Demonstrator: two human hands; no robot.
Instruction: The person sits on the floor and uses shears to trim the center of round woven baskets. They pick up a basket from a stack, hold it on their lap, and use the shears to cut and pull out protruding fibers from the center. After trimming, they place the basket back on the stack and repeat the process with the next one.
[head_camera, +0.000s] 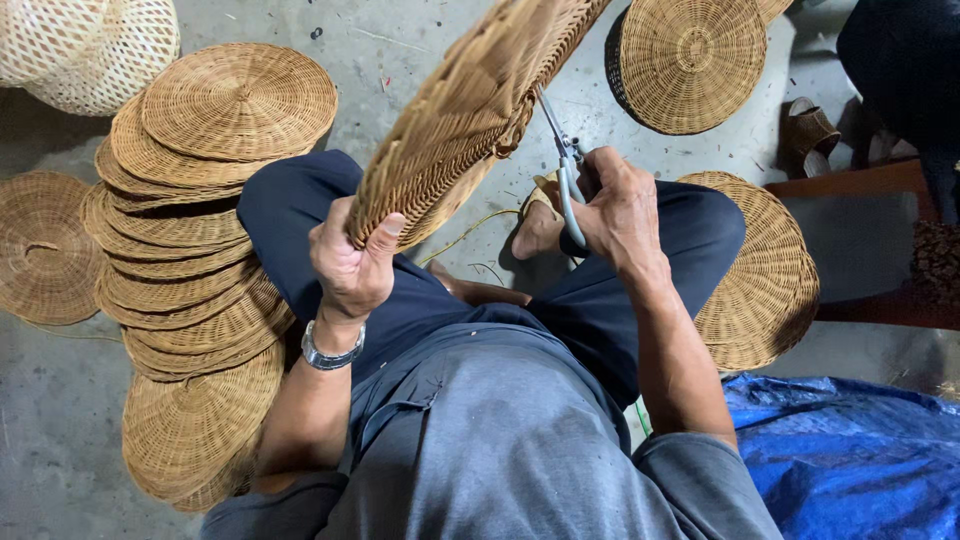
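Woven rattan tray, edge-on, gripped by left hand.
Scissors, clasped in right hand, are set against its right rim.

The floor is bare grey concrete, stained and strewn with small scraps. A crumpled blue tarp lies at lower right. A low reddish wooden bench stands at right, a brown sandal beside it. Light is soft and even.
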